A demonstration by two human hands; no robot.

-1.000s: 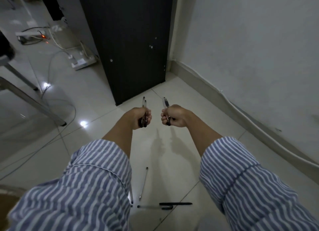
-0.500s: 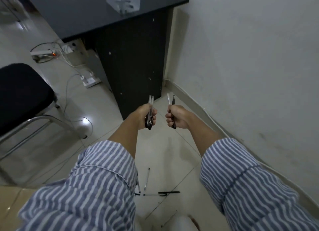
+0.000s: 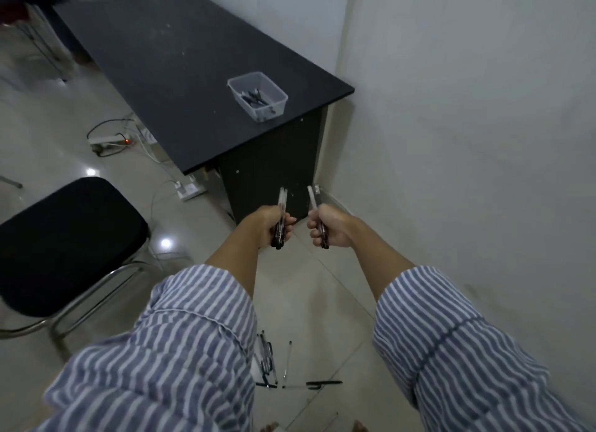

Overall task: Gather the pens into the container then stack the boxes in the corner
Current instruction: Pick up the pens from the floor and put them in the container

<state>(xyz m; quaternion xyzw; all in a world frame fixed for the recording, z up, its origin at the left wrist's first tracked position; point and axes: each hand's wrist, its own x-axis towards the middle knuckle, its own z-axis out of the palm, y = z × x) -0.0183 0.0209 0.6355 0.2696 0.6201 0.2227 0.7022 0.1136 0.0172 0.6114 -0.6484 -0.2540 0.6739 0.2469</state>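
My left hand (image 3: pixel 271 226) grips a small bunch of pens (image 3: pixel 281 202) that stick up out of the fist. My right hand (image 3: pixel 329 226) grips another pen or two (image 3: pixel 312 197), also pointing up. Both hands are held out in front of me, side by side, above the floor and below the desk's near corner. A clear plastic container (image 3: pixel 258 94) with several pens inside stands on the black desk (image 3: pixel 180 76) near its right front corner. Several more pens (image 3: pixel 285 367) lie on the tiled floor between my sleeves. No boxes are in view.
A black-seated chair with a chrome frame (image 3: pixel 61 241) stands at the left. Power strips and cables (image 3: pixel 113 139) lie on the floor under the desk. A white wall (image 3: pixel 467 141) runs along the right.
The view has risen and tilted up: the desk top and the container on it have come into sight. Both hands keep their pens and stay side by side.
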